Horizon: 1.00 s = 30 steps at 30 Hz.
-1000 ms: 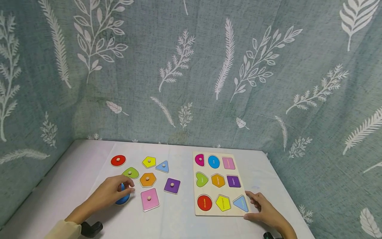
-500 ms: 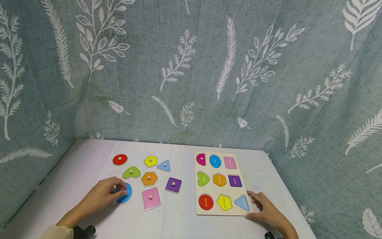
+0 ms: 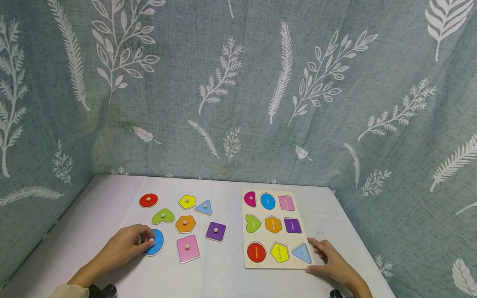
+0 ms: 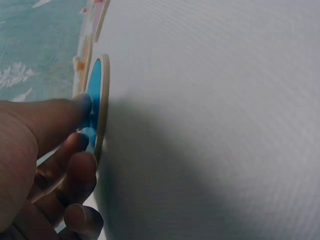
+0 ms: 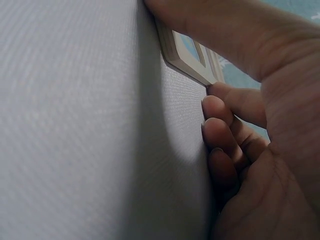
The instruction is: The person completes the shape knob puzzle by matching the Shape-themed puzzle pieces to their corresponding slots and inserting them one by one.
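My left hand (image 3: 124,244) pinches the knob of a blue oval puzzle piece (image 3: 159,242), which lies on the table at the front left. In the left wrist view, thumb and finger close on the knob against the piece's blue face (image 4: 94,80); the other fingers curl loosely below. My right hand (image 3: 331,263) holds the near right corner of a wooden shape puzzle board (image 3: 261,264), thumb at the near edge and forefinger at the right edge. The right wrist view shows the board's corner (image 5: 182,62) between them. A magenta piece with a knob (image 3: 250,199) sits in the board's far left recess.
Loose knobbed pieces lie left of the board: red circle (image 3: 145,203), green heart (image 3: 168,215), yellow pentagon (image 3: 191,199), light blue triangle (image 3: 201,210), orange hexagon (image 3: 180,223), purple square (image 3: 220,234) and pink rectangle (image 3: 191,255). A leaf-patterned curtain (image 3: 253,161) closes off the back.
The left hand has drawn back a little to the lower left, uncovering the blue piece, and its fingers have come onto the knob. The right hand and board have stayed put.
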Available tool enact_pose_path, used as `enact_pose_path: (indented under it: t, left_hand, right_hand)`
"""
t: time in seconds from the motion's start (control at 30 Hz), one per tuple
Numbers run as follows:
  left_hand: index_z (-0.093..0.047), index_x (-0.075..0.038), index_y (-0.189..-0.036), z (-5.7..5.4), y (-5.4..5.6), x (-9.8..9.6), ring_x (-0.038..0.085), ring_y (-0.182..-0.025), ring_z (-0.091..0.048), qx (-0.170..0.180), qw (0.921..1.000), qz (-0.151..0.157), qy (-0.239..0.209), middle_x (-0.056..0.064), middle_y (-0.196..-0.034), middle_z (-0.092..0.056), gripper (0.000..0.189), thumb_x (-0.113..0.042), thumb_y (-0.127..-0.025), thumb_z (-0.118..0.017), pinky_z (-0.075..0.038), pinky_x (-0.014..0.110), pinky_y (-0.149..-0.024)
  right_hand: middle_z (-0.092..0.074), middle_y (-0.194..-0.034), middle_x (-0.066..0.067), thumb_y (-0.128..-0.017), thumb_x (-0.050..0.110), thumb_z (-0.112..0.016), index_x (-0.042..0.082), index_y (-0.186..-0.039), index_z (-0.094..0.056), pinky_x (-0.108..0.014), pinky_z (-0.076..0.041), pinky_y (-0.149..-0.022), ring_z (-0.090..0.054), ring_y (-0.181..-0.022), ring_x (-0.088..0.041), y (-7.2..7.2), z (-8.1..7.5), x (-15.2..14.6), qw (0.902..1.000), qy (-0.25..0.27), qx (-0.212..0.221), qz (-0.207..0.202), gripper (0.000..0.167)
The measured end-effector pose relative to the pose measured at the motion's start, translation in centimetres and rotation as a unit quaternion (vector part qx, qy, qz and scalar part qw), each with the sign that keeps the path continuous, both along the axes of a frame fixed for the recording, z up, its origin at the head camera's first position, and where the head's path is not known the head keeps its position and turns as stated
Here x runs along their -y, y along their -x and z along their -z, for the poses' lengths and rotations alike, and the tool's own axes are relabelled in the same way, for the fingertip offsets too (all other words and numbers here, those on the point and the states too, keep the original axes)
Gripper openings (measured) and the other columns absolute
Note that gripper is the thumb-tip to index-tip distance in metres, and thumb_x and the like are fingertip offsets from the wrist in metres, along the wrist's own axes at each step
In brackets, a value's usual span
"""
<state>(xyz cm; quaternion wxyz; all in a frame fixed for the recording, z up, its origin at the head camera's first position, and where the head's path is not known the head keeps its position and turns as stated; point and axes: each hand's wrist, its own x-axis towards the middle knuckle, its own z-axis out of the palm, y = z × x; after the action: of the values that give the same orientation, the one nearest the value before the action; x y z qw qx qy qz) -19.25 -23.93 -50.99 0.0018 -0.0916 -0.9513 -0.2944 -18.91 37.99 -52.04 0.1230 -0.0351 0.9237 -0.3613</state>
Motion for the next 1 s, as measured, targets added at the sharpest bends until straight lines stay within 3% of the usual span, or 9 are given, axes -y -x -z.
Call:
enact_pose_path:
  t: [0.43,0.7,1.0]
  left_hand:
    - [-0.074,-0.015,-0.093,0.9,-0.1,0.9,0.013,-0.071,-0.049,-0.02,0.9995,-0.026,-0.004,-0.008,-0.077,-0.056,0.016,-0.022,-0.084,-0.085,-0.043,0.025,-0.06]
    - [-0.076,-0.015,-0.093,1.1,-0.3,0.9,0.011,-0.071,-0.048,-0.039,0.9986,-0.032,-0.017,-0.009,-0.078,-0.057,0.016,-0.022,-0.083,-0.086,-0.042,0.025,-0.06]
    - [-0.077,-0.013,-0.096,1.1,-0.4,0.6,0.016,-0.075,-0.049,-0.004,0.9971,-0.054,-0.053,-0.005,-0.079,-0.058,0.019,-0.021,-0.082,-0.087,-0.041,0.025,-0.059]
  right_hand:
    - [-0.042,-0.1,-0.006,-0.074,0.038,-0.092,0.005,-0.153,-0.047,-0.033,-0.041,-0.08,-0.042,-0.093,-0.02,0.2,0.1,0.5,0.9997,-0.022,0.003,0.012,0.097]
    - [-0.041,-0.1,-0.007,-0.075,0.034,-0.093,0.004,-0.154,-0.045,-0.03,-0.039,-0.079,-0.041,-0.094,-0.021,0.0,-0.1,0.3,0.9999,-0.003,0.009,0.012,0.097]
    - [-0.041,-0.101,-0.007,-0.075,0.035,-0.093,0.004,-0.154,-0.045,-0.029,-0.038,-0.078,-0.04,-0.093,-0.021,-0.1,0.1,0.0,0.9999,-0.009,0.006,0.007,0.097]
